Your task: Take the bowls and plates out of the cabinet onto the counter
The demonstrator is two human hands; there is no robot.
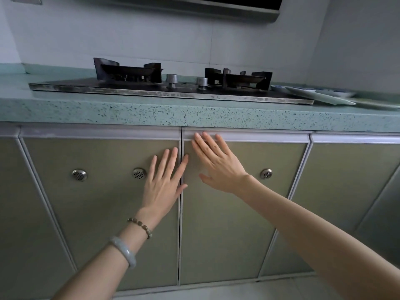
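Note:
Two olive-green cabinet doors stand closed under the speckled green counter (194,118). My left hand (164,182) lies flat with straight fingers on the left door (97,202), near its right edge. My right hand (216,165) lies flat on the right door (227,224), fingertips reaching the pale handle strip (259,136) along its top. Neither hand holds anything. On the counter at the far right lie a pale green plate (318,97) and a blue-patterned dish (331,90). The cabinet's inside is hidden.
A two-burner gas stove (168,87) with two knobs fills the middle of the counter. More closed doors flank the pair at left (21,213) and right (346,180). Round metal vents (79,174) dot the doors. A range hood hangs above.

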